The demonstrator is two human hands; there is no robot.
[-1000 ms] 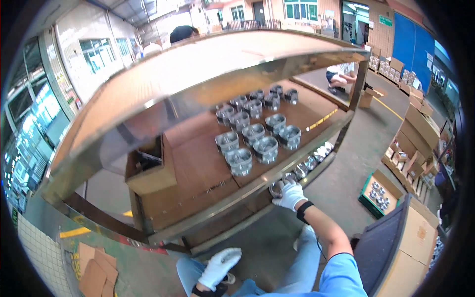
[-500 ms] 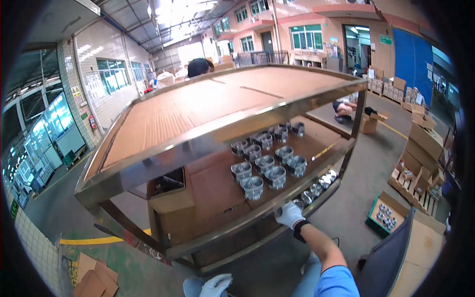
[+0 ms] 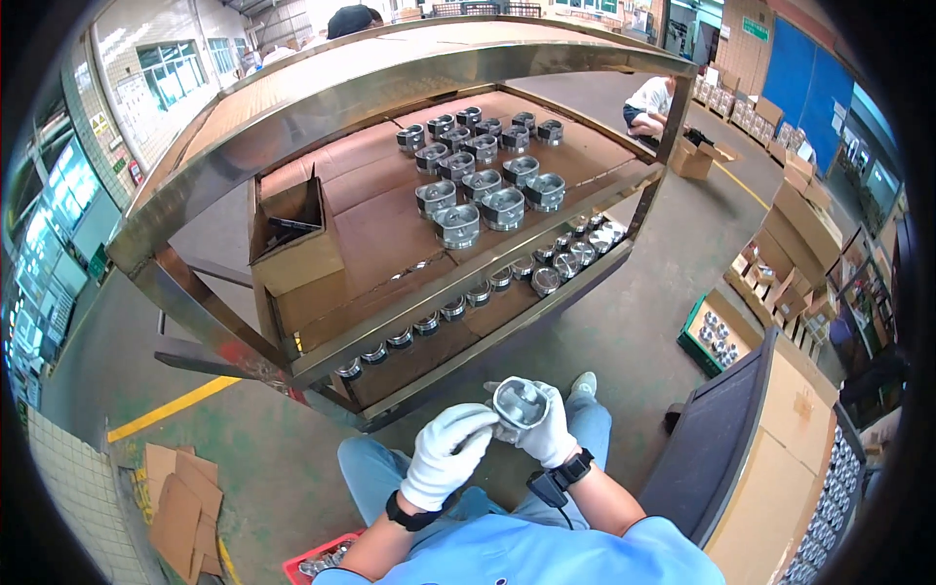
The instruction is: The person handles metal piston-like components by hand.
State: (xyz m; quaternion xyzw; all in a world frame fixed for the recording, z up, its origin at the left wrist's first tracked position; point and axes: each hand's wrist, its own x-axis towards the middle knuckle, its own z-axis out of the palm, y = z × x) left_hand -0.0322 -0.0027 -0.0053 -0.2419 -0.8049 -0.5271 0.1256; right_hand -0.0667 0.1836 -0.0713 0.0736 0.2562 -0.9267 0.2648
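In front of my body, my right hand in a white glove grips a silver metal piston with its hollow side turned up. My left hand, also gloved, has its fingers curled in against the piston's left side. Beyond them is a metal-framed rack. On its cardboard-lined middle shelf several pistons stand in rows. More pistons are lined up on the lower shelf, some lying with their shiny round tops outward.
An open cardboard box sits at the shelf's left end. A red crate with metal parts is by my left forearm. To the right are a dark cart and a green crate of pistons. Flattened cardboard lies at left. Another person crouches beyond the rack.
My right hand has come back from the lower shelf to in front of my body, now with a piston. My left hand has risen to meet it. The view has tilted down.
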